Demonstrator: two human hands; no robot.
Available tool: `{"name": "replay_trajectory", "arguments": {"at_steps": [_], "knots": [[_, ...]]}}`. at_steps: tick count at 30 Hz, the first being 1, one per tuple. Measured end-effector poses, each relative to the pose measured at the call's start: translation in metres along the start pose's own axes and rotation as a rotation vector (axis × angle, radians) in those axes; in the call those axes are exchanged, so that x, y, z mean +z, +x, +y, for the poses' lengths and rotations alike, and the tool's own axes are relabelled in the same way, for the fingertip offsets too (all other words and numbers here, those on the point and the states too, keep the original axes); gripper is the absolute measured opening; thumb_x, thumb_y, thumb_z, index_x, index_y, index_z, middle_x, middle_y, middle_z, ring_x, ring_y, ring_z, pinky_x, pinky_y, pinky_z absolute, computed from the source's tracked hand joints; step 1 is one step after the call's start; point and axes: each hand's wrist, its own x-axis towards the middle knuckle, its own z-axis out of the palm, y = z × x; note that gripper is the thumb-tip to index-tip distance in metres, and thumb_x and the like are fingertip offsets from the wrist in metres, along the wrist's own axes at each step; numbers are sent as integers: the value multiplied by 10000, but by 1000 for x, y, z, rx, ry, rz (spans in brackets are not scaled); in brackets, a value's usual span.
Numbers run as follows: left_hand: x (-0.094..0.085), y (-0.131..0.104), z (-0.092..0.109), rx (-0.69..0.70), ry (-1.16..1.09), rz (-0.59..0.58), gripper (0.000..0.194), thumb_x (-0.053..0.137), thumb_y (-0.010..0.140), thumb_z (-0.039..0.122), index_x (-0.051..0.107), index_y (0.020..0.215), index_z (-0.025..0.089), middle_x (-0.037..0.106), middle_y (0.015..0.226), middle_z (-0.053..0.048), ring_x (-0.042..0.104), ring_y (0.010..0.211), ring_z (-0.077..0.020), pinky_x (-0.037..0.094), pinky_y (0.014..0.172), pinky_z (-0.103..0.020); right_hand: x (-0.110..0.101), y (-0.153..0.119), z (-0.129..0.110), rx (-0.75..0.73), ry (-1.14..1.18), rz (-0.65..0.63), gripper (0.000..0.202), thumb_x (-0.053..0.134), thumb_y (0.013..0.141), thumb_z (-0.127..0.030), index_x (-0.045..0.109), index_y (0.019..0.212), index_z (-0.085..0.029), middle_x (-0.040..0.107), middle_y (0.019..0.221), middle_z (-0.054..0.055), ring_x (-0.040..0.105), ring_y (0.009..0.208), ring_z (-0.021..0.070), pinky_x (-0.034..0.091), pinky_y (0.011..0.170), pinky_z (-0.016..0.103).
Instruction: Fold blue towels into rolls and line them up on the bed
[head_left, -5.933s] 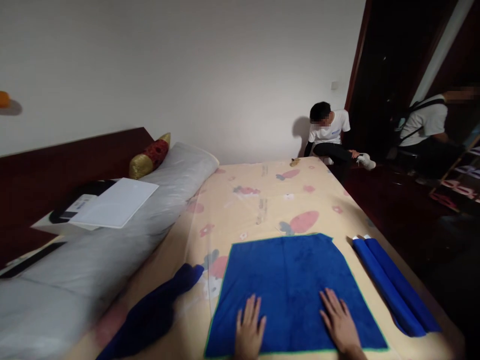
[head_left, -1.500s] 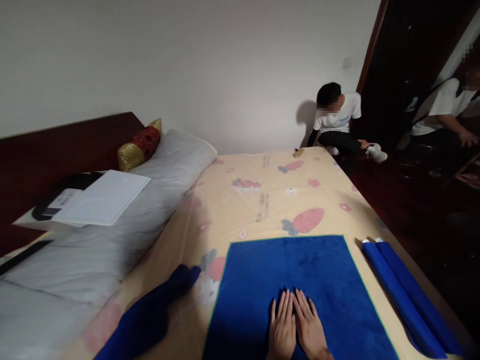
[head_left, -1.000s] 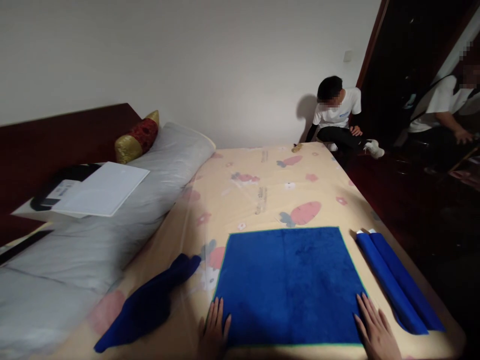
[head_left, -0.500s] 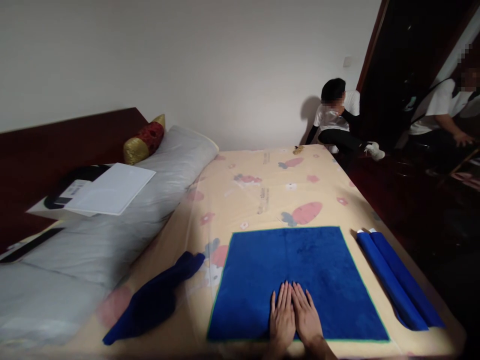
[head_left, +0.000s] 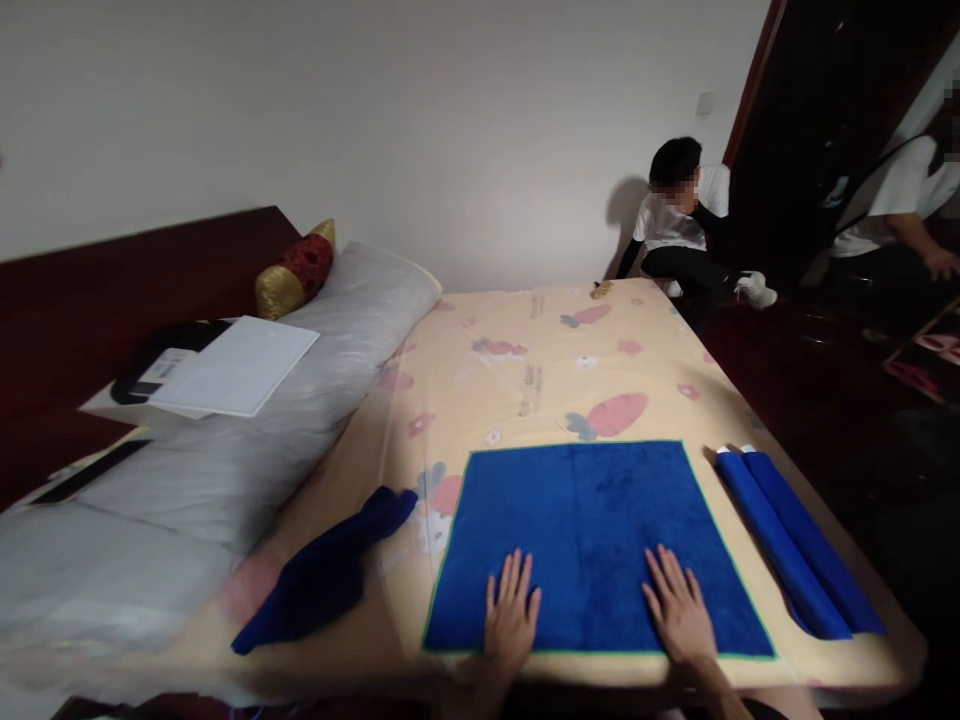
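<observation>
A blue towel [head_left: 577, 540] with green edging lies spread flat on the bed, close to its near edge. My left hand [head_left: 511, 610] rests palm down on the near left part of the towel, fingers stretched out. On the near right part lies my right hand [head_left: 680, 603], also flat with its fingers spread. To the right, two rolled blue towels [head_left: 784, 545] lie side by side, white tags at their far ends. Left of the flat towel is a crumpled dark blue cloth [head_left: 326, 570].
The bed [head_left: 517, 385] has a cream sheet with a carrot print. Along its left lie a long grey pillow or bedding [head_left: 300, 420], a white flat box [head_left: 240, 365] and a red-gold bolster [head_left: 296, 272]. One person [head_left: 686, 215] sits at the far right corner, another [head_left: 900, 210] farther right.
My hands have moved apart from the middle of the towel, the left one to the left and the right one to the right. The view has shifted slightly.
</observation>
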Motion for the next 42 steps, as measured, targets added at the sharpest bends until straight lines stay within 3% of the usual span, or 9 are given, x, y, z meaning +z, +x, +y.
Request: {"name": "replay_trajectory", "arguments": {"at_steps": [5, 9, 12, 19, 22, 25, 31, 34, 42], "knots": [[-1, -37, -98, -271, 103, 151, 596, 224, 986, 469, 160, 1527, 226, 405, 1501, -86, 403, 1366, -256, 243, 1135, -514, -19, -36, 101, 8, -57, -22, 679, 254, 956, -557, 189, 1535, -210, 253, 1560, 44, 269, 1440, 238, 271, 1144, 462], [-9, -41, -112, -227, 106, 137, 607, 221, 979, 467, 146, 1533, 229, 443, 1476, -80, 427, 1349, -250, 183, 1161, -520, -23, -38, 101, 11, -65, 36, 677, 237, 958, -547, 169, 1540, -208, 261, 1557, 52, 282, 1433, 255, 248, 1151, 491], [-17, -22, -77, -114, 98, 129, 610, 283, 981, 392, 114, 1538, 208, 380, 1515, -69, 373, 1386, -232, 128, 1185, -503, -20, -18, 58, 38, -46, 101, 668, 253, 963, -545, 160, 1543, -226, 249, 1561, 52, 283, 1433, 256, 233, 1158, 496], [-8, 42, 72, 180, -37, 57, 594, 311, 975, 259, 122, 1534, 189, 306, 1553, -46, 292, 1429, -182, 231, 1178, -420, 9, 48, -84, -219, 58, -31, 567, 301, 976, -301, 211, 1529, -210, 244, 1558, 31, 258, 1444, 184, 252, 1164, 389], [1, 51, 95, 222, -89, 16, 594, 341, 980, 318, 138, 1531, 228, 323, 1547, -40, 323, 1415, -193, 284, 1154, -419, 21, 59, -103, -283, 65, -67, 551, 317, 962, -275, 282, 1509, -221, 256, 1553, 27, 270, 1439, 187, 255, 1159, 391], [6, 46, 60, 212, -85, -28, 578, 344, 985, 343, 152, 1527, 272, 329, 1545, -28, 336, 1408, -197, 292, 1144, -432, 21, 58, -66, -249, 41, -49, 530, 325, 982, -389, 321, 1495, -255, 282, 1544, 24, 314, 1420, 198, 263, 1149, 406], [4, 8, -87, -267, 38, 139, 560, 246, 1001, 414, 167, 1524, 231, 400, 1501, -109, 390, 1373, -258, 221, 1142, -523, -10, 27, 80, 30, -51, 57, 674, 238, 964, -581, 311, 1503, -182, 309, 1537, 74, 303, 1423, 242, 234, 1154, 464], [-2, 2, -107, -264, 41, 166, 560, 239, 1004, 398, 154, 1526, 214, 437, 1476, -122, 406, 1362, -260, 149, 1160, -540, -19, 20, 99, 42, -54, 71, 690, 212, 965, -584, 287, 1513, -172, 302, 1541, 83, 288, 1429, 247, 217, 1160, 477], [-2, 76, 51, 109, -57, 59, 555, 284, 991, 236, 162, 1530, 185, 323, 1542, -74, 280, 1434, -185, 165, 1188, -421, 12, 83, -65, -168, 66, 11, 566, 298, 995, -355, 204, 1535, -212, 267, 1553, 54, 259, 1443, 192, 224, 1164, 395]]}}
